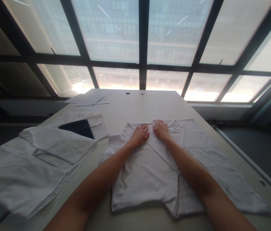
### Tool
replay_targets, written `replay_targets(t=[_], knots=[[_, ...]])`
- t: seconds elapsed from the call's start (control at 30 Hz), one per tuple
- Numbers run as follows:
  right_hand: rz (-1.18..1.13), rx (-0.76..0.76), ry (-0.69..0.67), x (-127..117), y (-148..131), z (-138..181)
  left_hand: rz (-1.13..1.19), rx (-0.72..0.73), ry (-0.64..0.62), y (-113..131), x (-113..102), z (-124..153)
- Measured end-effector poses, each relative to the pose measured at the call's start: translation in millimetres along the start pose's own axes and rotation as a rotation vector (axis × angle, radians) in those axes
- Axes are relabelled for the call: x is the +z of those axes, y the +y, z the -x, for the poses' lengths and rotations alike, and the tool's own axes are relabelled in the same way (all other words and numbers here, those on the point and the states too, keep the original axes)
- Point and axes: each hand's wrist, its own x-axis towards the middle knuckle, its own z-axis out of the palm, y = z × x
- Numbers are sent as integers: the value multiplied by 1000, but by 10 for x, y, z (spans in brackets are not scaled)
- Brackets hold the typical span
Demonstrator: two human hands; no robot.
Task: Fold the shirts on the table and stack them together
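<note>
White garment: on the bench straight ahead of the person, partly overlapped on itself, lying beneath both hands.
Long axis: hard to fix with the cloth overlapped; the middle runs away from the person, and a broad panel fans out to the near right.
Left hand: palm down near the far edge, fingers lightly extended.
Right hand: slightly farther out, right by that edge, fingers bent; whether they pinch cloth, I cannot tell.
Gap: hands apart, a narrow strip of cloth between them.
Forearms: reaching forward and converging, the right one nearer the fanned panel.
Left of bench: second white garment, dark blue flat item, papers beyond.
</note>
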Motion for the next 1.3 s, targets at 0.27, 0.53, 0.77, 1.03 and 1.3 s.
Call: replay_targets(t=[0.27,0.53,0.77,1.03,1.3], knots=[[39,163,62,13,44,31,-2,-3,-5,-17,18,-10],[52,260,101,7,108,3,7,-6,-15,-20,11,-9],[35,399,221,-84,505,-125,12,-9,-19,-27,33,-8],[29,451,229,16,753,-198,21,49,14,77,-56,21],[23,453,188,-1,735,-196,31,308,-99,319,-9,114]])
